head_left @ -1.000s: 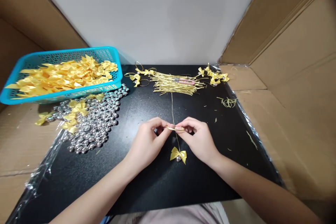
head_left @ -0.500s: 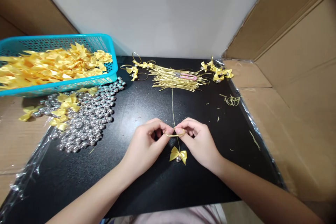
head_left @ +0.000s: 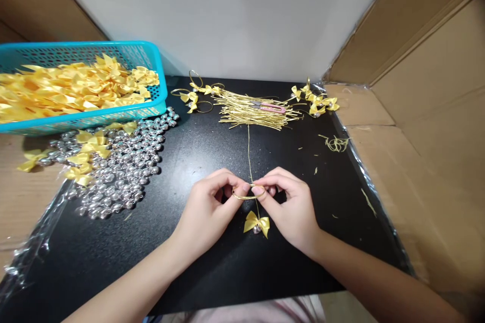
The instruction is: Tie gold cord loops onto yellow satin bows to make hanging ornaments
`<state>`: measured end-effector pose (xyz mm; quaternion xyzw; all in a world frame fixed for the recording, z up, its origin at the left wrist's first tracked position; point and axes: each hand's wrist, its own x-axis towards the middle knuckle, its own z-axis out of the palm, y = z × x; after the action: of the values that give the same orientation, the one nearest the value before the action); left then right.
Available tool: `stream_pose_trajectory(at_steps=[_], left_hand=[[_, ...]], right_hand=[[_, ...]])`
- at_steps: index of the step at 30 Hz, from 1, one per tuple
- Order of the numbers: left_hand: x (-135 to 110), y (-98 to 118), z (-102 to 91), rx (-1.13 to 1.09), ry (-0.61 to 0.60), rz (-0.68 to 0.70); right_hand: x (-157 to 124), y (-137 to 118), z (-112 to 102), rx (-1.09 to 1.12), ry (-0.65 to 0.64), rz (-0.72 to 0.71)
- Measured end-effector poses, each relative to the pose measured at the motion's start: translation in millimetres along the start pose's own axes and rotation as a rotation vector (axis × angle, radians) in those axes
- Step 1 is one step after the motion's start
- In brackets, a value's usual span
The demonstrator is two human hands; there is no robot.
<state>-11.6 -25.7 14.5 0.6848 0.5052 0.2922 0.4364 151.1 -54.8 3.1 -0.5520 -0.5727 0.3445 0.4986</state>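
Note:
Between my two hands is a thin gold ring (head_left: 246,198), pinched at its left side by my left hand (head_left: 215,204) and at its right side by my right hand (head_left: 290,207). Both thumbs press against it, and the other fingers curl behind. A fine gold string (head_left: 249,151) runs from the far pile past the fingertips towards me. At its near end lies a yellow ribbon bow (head_left: 250,222) with a silver bell (head_left: 257,229) at its middle, flat on the black table (head_left: 212,272).
A blue basket (head_left: 162,83) of yellow bows stands at the back left, with silver bells (head_left: 113,176) spread before it. Gold ties (head_left: 238,111) lie at the back under pink-handled snips (head_left: 272,107). Finished-looking bow rings (head_left: 316,103) and string scraps (head_left: 335,144) are on the right.
The gold ring shows rounder and wider between my fingers, its left side a little further left. My view has shifted slightly; both hands keep their pinch.

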Motion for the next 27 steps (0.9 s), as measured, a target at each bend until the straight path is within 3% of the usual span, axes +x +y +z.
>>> stream_pose_trajectory(at_steps=[5, 9, 14, 27], left_hand=[[-1.7, -1.7, 1.1, 0.013, 0.0, 0.036], [-4.1, -0.9, 3.6, 0.054, 0.065, 0.156], [-6.5, 1.3, 6.7, 0.086, 0.115, 0.291], [-5.5, 4.6, 4.5, 0.031, 0.066, 0.256]], right_hand=[[-1.1, 0.0, 2.4, 0.072, -0.02, 0.077], [-3.7, 0.9, 4.9, 0.245, -0.037, 0.222], [-5.6, 1.2, 4.5, 0.274, -0.028, 0.244], [-4.6, 1.7, 4.6, 0.211, -0.022, 0.216]])
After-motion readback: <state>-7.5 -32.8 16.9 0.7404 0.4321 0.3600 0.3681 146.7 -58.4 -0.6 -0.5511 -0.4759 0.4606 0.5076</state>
